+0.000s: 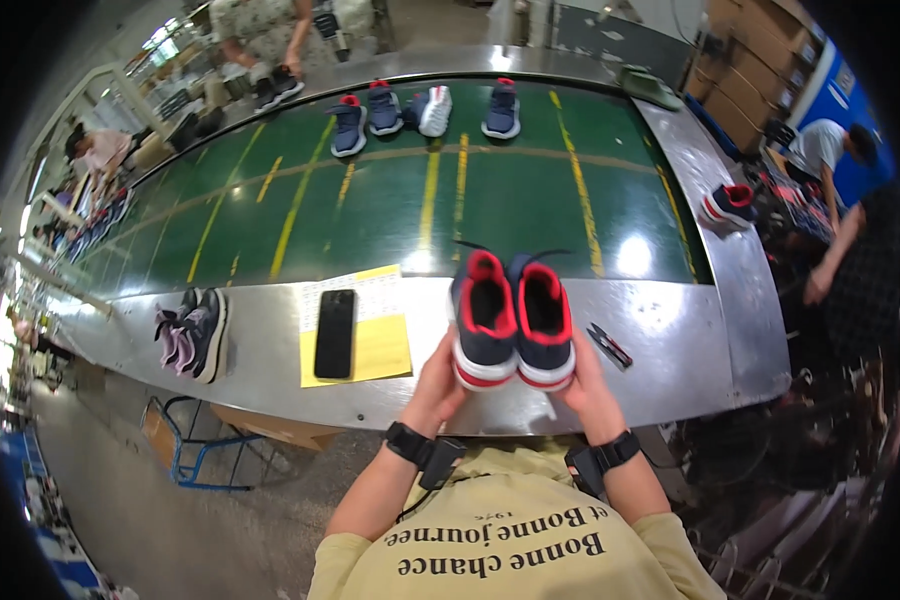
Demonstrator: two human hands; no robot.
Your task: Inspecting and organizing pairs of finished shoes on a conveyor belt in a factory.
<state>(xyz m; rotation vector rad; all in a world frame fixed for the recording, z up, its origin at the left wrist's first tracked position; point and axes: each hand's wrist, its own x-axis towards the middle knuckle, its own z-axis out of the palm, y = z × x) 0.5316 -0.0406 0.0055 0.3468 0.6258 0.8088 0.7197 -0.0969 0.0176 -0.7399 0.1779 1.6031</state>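
Note:
Side by side above the metal table edge (440, 405), I hold a pair of navy sneakers with red collars and white-and-red soles, heels toward me. My left hand (442, 375) grips the left sneaker (486, 330) from its outer side. Around the outer side of the right sneaker (545, 325) is my right hand (587, 375). The shoes hide most of my fingers. To the right of the shoes lie small thread snips (611, 346). Left of them, a black phone (335, 333) rests on a yellow sheet (375, 355) with a printed white paper (375, 295).
A green conveyor belt (370, 225) runs beyond the table, with several navy shoes (384, 108) on its far side. Dark shoes with pink parts (198, 333) stand at left. A single shoe (728, 205) sits on the right metal ledge. Co-workers are at far left, top and right.

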